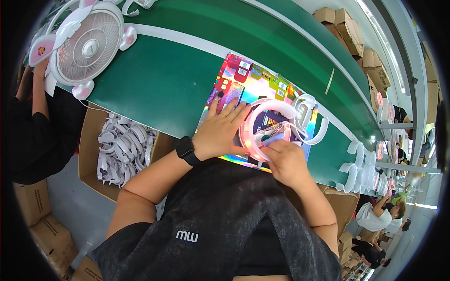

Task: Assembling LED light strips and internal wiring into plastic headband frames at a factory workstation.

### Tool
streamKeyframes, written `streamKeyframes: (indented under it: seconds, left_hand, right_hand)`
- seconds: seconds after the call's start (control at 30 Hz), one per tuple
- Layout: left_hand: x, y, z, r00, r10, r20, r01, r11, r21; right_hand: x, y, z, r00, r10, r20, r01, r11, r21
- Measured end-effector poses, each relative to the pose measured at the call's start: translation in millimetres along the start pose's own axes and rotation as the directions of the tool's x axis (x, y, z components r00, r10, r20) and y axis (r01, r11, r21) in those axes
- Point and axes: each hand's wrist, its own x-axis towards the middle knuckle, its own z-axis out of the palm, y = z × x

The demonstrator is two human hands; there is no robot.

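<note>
A pink curved plastic band [276, 106], open in the middle and glowing along its lower left side, rests on a shiny, multicoloured printed sheet [229, 70]. Thin wires and small parts show inside it. My left hand [222, 129] lies with its fingers spread on the sheet, its thumb against the band's left side. With curled fingers, my right hand [287, 161] grips the band's lower edge; its fingertips are partly hidden. White curved plastic pieces [320, 133] lie just right of the band.
A green worktable [159, 70] runs across the view. A white fan [89, 47] with pink-and-white trim stands at left, near another person's arm. Below it sits a cardboard box [96, 180] of white plastic parts. More white curved pieces [356, 164] line the table at right.
</note>
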Motion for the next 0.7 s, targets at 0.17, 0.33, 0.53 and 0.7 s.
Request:
streamKeyframes:
  seconds: [0.17,0.33,0.53,0.7]
  left_hand:
    - [2,2,-5,1.000,-0.013,0.018,0.013,1.000,-0.027]
    - [3,3,-3,1.000,-0.016,-0.002,0.016,0.999,-0.042]
    - [3,4,-6,1.000,-0.028,-0.002,0.028,0.998,-0.055]
    - [-29,26,-28,0.994,-0.025,0.102,0.022,0.999,0.024]
  right_hand:
    - [1,9,-25,0.982,-0.050,0.185,0.064,0.995,-0.070]
    - [3,16,-32,0.959,-0.110,0.261,0.140,0.985,-0.099]
    - [3,12,-19,0.929,-0.135,0.344,0.239,0.930,-0.279]
    - [-13,-4,-41,0.986,-0.162,0.043,0.166,0.981,-0.102]
